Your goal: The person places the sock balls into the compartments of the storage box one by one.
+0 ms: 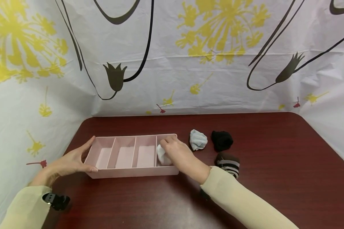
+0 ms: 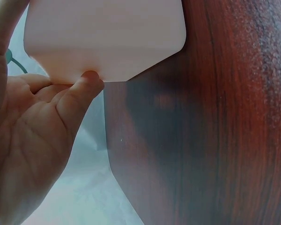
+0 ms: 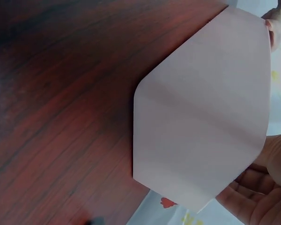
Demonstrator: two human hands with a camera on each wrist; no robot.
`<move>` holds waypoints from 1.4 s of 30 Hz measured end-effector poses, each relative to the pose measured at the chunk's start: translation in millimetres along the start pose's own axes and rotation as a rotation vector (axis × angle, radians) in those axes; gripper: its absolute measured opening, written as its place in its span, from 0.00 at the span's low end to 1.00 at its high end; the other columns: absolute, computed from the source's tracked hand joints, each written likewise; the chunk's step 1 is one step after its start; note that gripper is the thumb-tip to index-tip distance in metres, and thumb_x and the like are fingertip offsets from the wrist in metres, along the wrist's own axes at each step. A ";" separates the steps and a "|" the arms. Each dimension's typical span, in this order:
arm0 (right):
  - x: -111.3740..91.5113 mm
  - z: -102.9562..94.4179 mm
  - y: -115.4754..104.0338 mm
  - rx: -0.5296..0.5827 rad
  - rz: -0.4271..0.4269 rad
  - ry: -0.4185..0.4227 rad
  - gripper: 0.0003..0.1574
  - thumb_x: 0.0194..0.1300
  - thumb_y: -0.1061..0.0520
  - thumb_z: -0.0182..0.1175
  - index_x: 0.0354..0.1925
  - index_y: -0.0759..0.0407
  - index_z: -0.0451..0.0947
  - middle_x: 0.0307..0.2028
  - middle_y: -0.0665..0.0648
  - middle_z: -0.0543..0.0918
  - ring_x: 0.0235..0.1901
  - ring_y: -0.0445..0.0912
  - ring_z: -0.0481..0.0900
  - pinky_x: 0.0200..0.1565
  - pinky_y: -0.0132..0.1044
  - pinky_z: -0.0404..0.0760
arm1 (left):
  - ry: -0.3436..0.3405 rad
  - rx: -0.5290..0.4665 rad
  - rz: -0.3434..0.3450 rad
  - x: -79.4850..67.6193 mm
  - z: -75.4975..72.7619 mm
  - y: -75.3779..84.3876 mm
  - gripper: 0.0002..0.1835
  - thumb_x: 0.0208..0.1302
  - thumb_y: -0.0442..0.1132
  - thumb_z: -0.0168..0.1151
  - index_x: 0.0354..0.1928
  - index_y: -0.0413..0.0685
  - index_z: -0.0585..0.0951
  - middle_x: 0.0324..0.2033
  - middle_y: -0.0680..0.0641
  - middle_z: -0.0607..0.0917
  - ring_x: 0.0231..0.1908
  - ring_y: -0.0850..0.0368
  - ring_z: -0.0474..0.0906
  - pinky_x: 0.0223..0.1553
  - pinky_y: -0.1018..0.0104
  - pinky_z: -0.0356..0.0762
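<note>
A pink box (image 1: 132, 172) with several compartments side by side lies on the table. At its left end my left hand (image 1: 70, 161) grips the box, thumb at the front corner and fingers at the back corner. In the left wrist view, the left thumb (image 2: 86, 89) presses against the box's end wall (image 2: 107, 42). My right hand (image 1: 179, 153) reaches down into the rightmost compartment, its bent fingers holding a balled white sock (image 1: 163, 156) there. The fingertips are hidden behind the hand. The right wrist view mostly shows the box's outer wall (image 3: 201, 108).
Right of the box sit a balled light grey sock (image 1: 198, 140), a black sock (image 1: 222, 140) and a brown striped sock (image 1: 227, 162), the last close beside the right sleeve (image 1: 240, 198). A flower-printed sheet (image 1: 172, 73) hangs behind the dark red table (image 1: 278, 159).
</note>
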State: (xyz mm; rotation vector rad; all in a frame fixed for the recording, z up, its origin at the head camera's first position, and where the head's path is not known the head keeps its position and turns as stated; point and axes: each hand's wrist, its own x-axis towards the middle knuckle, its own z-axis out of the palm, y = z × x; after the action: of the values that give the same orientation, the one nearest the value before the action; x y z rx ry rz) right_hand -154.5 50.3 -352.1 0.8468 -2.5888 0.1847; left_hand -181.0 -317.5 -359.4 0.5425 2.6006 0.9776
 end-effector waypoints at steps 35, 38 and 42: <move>-22.9 -18.6 10.8 0.064 -0.099 0.015 0.18 0.50 0.63 0.69 0.41 0.59 0.75 0.36 0.53 0.77 0.39 0.47 0.76 0.38 0.35 0.77 | 0.008 0.059 0.014 -0.6 1.1 -4.4 0.62 0.47 0.45 0.73 0.74 0.56 0.37 0.70 0.32 0.50 0.63 0.35 0.55 0.53 0.43 0.64; -37.0 -28.2 24.7 0.144 -0.099 0.083 0.21 0.49 0.62 0.71 0.43 0.60 0.77 0.38 0.54 0.79 0.40 0.48 0.77 0.41 0.36 0.77 | 0.011 0.072 0.009 -1.5 0.6 -4.4 0.62 0.47 0.46 0.73 0.74 0.59 0.37 0.70 0.33 0.51 0.62 0.36 0.56 0.53 0.51 0.66; -60.5 -39.9 48.6 0.163 -0.094 0.182 0.24 0.47 0.61 0.73 0.44 0.62 0.78 0.39 0.56 0.80 0.41 0.48 0.78 0.42 0.38 0.78 | 0.008 0.074 0.010 -0.6 0.4 -3.0 0.62 0.47 0.46 0.73 0.74 0.61 0.37 0.71 0.33 0.51 0.63 0.36 0.54 0.53 0.50 0.64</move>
State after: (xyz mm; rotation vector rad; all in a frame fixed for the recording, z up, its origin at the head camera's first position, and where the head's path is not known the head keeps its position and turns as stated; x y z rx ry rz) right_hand -125.4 131.8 -341.2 0.9592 -2.3829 0.4301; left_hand -181.1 -319.7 -361.6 0.5714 2.6523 0.8918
